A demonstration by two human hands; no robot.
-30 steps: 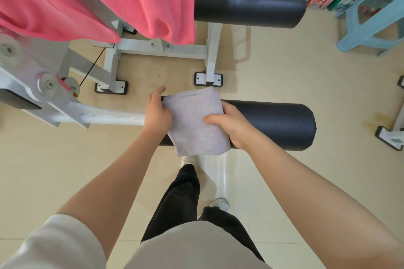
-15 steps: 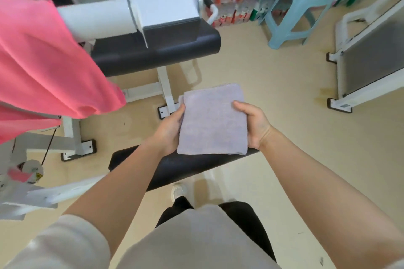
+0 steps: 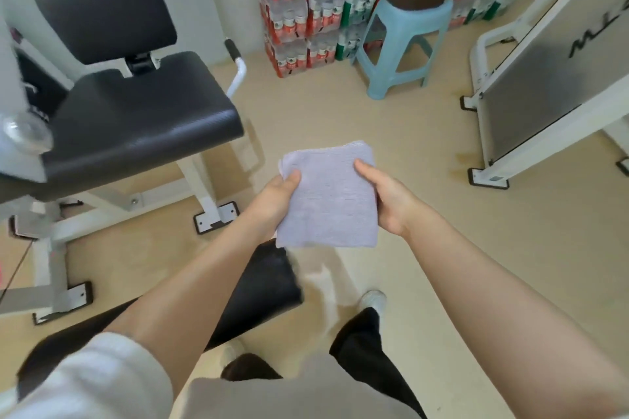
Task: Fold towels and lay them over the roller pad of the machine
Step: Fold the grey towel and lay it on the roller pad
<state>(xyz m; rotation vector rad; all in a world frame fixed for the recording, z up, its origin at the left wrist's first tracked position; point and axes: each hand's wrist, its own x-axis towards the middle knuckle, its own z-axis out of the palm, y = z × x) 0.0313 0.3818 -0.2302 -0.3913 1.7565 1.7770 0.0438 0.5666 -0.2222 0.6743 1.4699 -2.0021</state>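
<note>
A folded lilac-grey towel is held flat in the air above the floor. My left hand grips its left edge, thumb on top. My right hand grips its right edge the same way. The black roller pad of the machine lies lower, under my left forearm, partly hidden by it and blurred. The towel is clear of the pad.
The machine's black seat and backrest on a white frame stand at left. A blue plastic stool with a dark basket stands ahead, bottled-water packs behind it. Another white machine is at right.
The towel has been lifted off the roller pad and carried up and to the right in both hands. The view has swung up; the pink towel has left the frame.
</note>
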